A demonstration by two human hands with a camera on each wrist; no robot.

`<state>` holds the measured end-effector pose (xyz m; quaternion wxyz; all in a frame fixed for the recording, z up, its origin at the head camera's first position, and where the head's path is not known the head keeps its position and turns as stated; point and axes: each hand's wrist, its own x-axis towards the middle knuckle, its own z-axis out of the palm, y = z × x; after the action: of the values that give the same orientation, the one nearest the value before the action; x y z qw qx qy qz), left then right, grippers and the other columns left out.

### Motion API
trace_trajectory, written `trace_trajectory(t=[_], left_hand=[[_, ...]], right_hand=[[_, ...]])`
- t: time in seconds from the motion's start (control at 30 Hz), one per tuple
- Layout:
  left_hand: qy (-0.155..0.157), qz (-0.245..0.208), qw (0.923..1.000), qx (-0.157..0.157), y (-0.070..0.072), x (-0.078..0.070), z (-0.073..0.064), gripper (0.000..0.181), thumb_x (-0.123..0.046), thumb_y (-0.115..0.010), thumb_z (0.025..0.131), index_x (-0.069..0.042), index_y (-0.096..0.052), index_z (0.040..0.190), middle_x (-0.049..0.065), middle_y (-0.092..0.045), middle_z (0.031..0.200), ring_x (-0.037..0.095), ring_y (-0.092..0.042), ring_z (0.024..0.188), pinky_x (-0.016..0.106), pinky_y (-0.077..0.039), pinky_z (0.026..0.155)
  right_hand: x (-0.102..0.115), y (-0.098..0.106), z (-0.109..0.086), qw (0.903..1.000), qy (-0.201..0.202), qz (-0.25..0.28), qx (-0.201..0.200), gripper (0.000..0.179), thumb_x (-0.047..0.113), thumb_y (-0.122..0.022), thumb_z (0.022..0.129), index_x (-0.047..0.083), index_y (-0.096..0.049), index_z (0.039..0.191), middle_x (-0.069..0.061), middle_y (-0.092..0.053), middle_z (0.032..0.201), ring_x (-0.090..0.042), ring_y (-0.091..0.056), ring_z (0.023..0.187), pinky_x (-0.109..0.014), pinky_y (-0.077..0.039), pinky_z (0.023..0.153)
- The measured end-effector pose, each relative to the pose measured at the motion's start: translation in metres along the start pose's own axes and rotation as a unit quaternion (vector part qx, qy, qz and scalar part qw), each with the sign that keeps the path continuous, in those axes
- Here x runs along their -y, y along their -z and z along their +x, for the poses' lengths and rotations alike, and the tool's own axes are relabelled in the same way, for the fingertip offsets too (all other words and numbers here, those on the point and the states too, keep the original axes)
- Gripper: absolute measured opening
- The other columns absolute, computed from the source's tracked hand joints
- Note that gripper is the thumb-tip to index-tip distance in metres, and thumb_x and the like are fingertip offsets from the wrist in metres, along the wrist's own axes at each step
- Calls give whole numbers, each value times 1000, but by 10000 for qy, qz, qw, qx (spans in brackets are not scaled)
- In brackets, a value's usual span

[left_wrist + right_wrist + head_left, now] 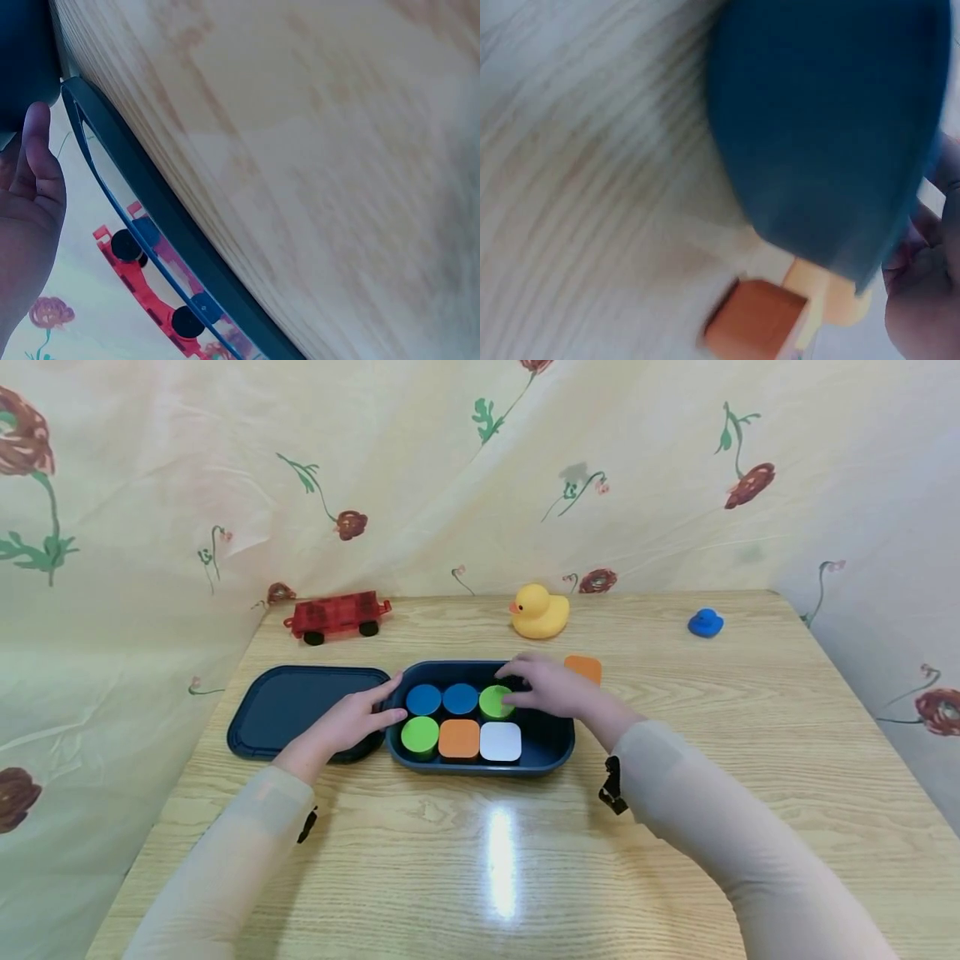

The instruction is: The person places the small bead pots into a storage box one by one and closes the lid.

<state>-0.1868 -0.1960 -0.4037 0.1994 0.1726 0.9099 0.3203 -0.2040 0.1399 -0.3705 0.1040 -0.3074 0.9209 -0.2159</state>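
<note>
A dark blue oval box (pixel 546 758) stands on the table. In it sit blue round blocks (pixel 423 699), green round blocks (pixel 420 735), an orange square block (pixel 458 739) and a white square block (pixel 500 742). At the box's left end rests my left hand (pixel 348 720), fingers spread against the rim. My right hand (pixel 551 687) reaches over the back right; its thumb is at the top of a green round block (pixel 492 702), its forefinger apart behind it. In the right wrist view the box wall (pixel 825 135) hides most of that hand's fingers.
The box's dark lid (pixel 300 706) lies to the left. Behind stand a red toy wagon (pixel 337 617), a yellow duck (pixel 543 614) and a small blue duck (pixel 705 623). An orange block (pixel 583 668) lies just outside the box, by my right hand.
</note>
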Motion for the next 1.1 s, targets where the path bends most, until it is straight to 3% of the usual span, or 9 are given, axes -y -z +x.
trace_trajectory(t=[0.2, 0.5, 0.7, 0.9, 1.1], left_hand=[[-6, -39, 10000, -22, 0, -1, -2, 79, -60, -48, 89, -24, -15, 152, 15, -25, 151, 34, -38, 130, 53, -25, 106], [7, 8, 10000, 27, 0, -2, -1, 78, -59, -47, 90, -24, -14, 152, 16, -28, 150, 25, -61, 106, 53, -25, 106], [17, 16, 10000, 41, 0, -3, -2, 78, -60, -46, 90, -25, -14, 152, 17, -28, 150, 25, -61, 105, 53, -25, 106], [10, 58, 10000, 48, 0, -4, -3, 78, -60, -46, 90, -25, -14, 152, 15, -27, 150, 28, -57, 112, 53, -25, 106], [13, 58, 10000, 35, 0, -5, -3, 78, -59, -46, 90, -24, -14, 152, 15, -27, 150, 30, -55, 115, 53, -25, 106]], right_hand=[[-13, 23, -13, 9974, -351, 458, -437, 43, 26, -64, 90, 4, -56, 127, -19, -52, 125, -29, -54, 99, -43, -47, 83], [-35, 43, -34, 9941, -751, 379, -692, 45, 26, -65, 90, 5, -56, 128, -17, -54, 126, -31, -55, 97, -44, -47, 82], [-50, 42, -44, 9916, -1028, 295, -728, 45, 26, -65, 90, 4, -56, 128, -17, -55, 125, -32, -53, 98, -44, -46, 80], [-67, 37, -49, 9918, -1046, 263, -681, 49, 26, -68, 87, 1, -55, 127, -21, -54, 126, -36, -53, 102, -49, -45, 87], [-81, 30, -51, 9907, -1176, 130, -668, 51, 29, -72, 84, 6, -57, 128, -23, -48, 132, -41, -41, 117, -56, -33, 98]])
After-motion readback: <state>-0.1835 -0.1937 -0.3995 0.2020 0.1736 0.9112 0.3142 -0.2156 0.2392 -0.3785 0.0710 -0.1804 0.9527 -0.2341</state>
